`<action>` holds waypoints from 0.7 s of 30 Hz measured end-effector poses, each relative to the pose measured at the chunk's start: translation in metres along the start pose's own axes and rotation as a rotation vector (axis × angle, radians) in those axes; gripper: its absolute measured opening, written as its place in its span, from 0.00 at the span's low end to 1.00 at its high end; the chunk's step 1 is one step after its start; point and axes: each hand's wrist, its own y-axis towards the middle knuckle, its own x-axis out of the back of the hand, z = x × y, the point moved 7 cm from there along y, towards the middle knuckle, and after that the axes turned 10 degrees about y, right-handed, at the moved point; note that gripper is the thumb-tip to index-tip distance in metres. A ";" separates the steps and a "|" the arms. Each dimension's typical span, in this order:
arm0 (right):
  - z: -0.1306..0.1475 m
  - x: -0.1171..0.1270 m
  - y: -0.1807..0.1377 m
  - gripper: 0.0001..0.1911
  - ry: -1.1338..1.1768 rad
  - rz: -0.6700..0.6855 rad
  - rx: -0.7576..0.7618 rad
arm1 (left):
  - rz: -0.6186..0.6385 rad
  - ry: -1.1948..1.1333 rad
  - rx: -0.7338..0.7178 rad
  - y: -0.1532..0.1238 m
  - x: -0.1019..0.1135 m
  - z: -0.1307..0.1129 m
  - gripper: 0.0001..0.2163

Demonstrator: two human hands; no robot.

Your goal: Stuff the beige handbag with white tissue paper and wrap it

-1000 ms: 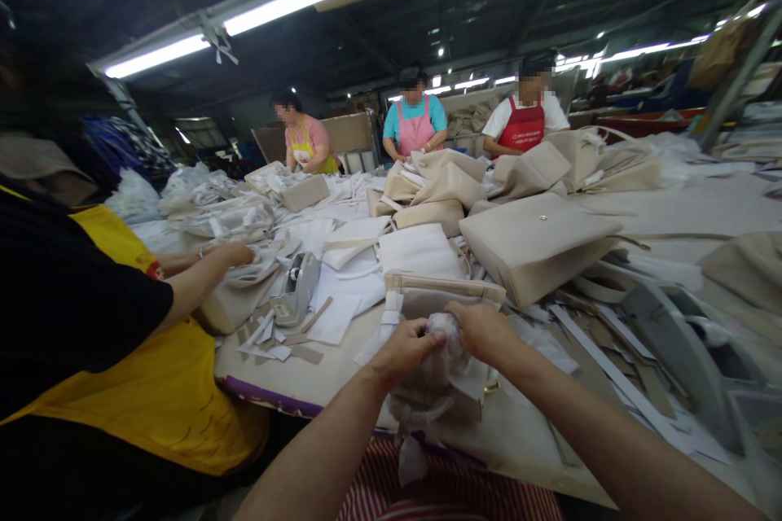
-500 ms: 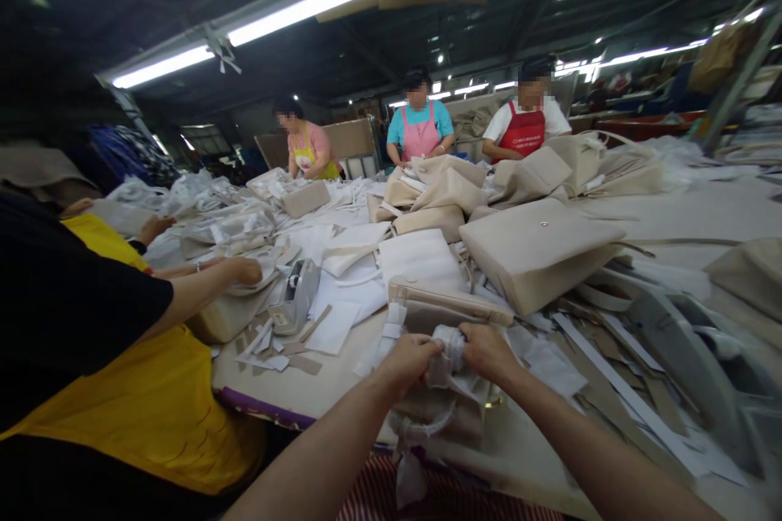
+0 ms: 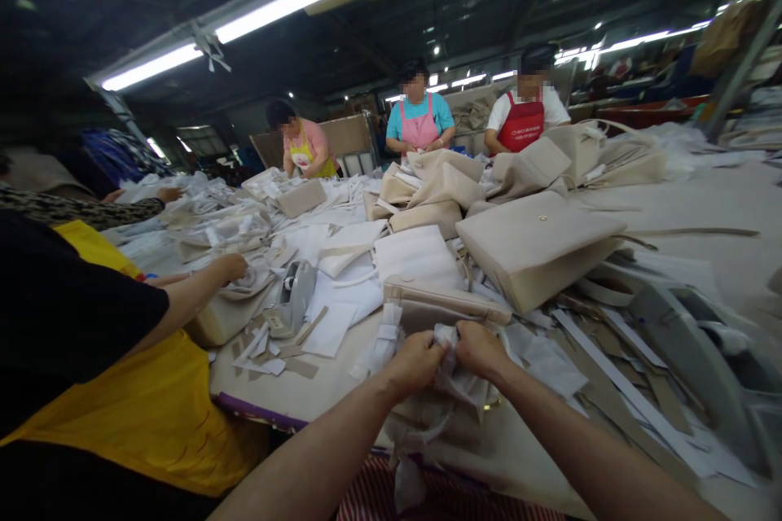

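Note:
In front of me a beige handbag (image 3: 449, 297) lies on the table edge with its flap side away from me. My left hand (image 3: 419, 360) and my right hand (image 3: 481, 348) meet over it, fingers closed. Between them they pinch a bunch of white wrapping material (image 3: 447, 337), thin and crumpled, perhaps tissue or foam sheet. A wrapped white strap piece (image 3: 387, 330) stands left of my left hand. Below my right wrist a small gold-coloured metal fitting (image 3: 490, 405) shows on the bag. My fingertips are partly hidden by the wrapping.
Grey tape dispensers stand left (image 3: 293, 299) and right (image 3: 702, 350). A large beige bag (image 3: 541, 244) lies behind my right hand, with more bags piled beyond. Paper strips (image 3: 623, 383) cover the right side. A co-worker in a yellow apron (image 3: 140, 415) works close on my left; several others stand across the table.
The white bunch between my hands is more covered and smaller in view, with my hands nearly in the same place. The co-worker's arm on my left has drawn back slightly.

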 end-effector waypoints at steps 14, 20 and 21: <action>-0.005 -0.007 0.003 0.15 0.141 -0.085 -0.060 | 0.030 -0.177 0.112 0.012 -0.014 0.014 0.05; -0.038 0.017 -0.027 0.18 0.302 -0.159 -0.077 | 0.023 -0.211 0.076 0.006 -0.007 0.013 0.06; -0.045 0.016 -0.032 0.20 0.319 -0.144 -0.105 | 0.026 -0.210 0.077 0.007 -0.006 0.013 0.06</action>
